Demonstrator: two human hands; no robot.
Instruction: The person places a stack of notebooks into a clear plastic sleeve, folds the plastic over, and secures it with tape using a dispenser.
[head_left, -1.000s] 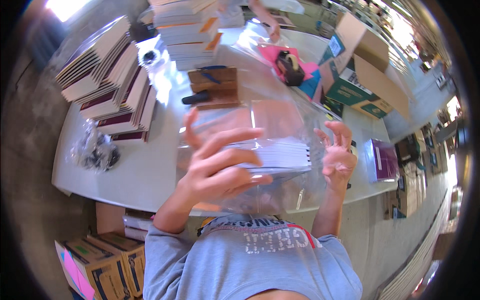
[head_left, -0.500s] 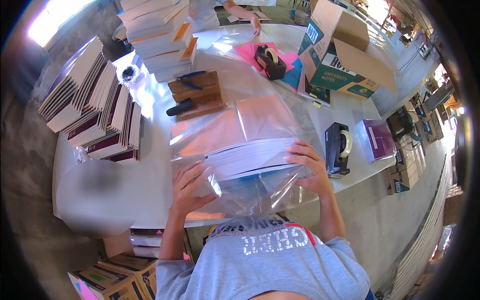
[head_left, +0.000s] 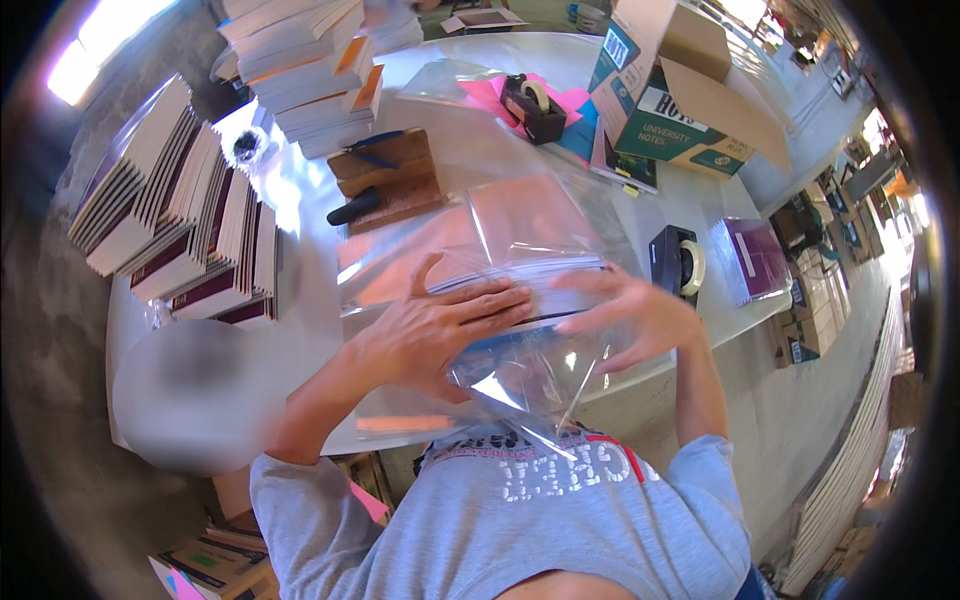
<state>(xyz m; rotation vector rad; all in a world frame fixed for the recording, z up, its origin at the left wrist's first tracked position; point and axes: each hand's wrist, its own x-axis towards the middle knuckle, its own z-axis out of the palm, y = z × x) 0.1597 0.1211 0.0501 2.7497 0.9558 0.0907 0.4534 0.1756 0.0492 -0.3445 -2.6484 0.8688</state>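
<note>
**Head view: both hands flat on a bagged stack at the desk's near edge**

Head camera looks down on a white desk [head_left: 300, 330] where a clear plastic bag [head_left: 520, 225] lies over a stack of white booklets [head_left: 540, 290]. The left hand [head_left: 440, 325] presses on top of the stack through the film, fingers spread and flat, pinching nothing. The right hand [head_left: 625, 315] rests at the stack's right end, fingers spread too, touching the plastic. The bag's loose mouth hangs crumpled over the near desk edge, against the person's grey shirt [head_left: 520, 520].

Bare desk lies left of the bag, toward a blurred patch. Further left, rows of upright books [head_left: 180, 230] lean close together. Behind the bag sit a wooden block [head_left: 385, 175] with a dark handle, a tall book pile [head_left: 300, 70], and a black tape dispenser [head_left: 530, 105] on pink paper. Right of the hands, a second tape dispenser [head_left: 675, 262] and a purple book [head_left: 750, 260] stand near the right edge. An open cardboard box [head_left: 680, 90] fills the far right corner.
</note>
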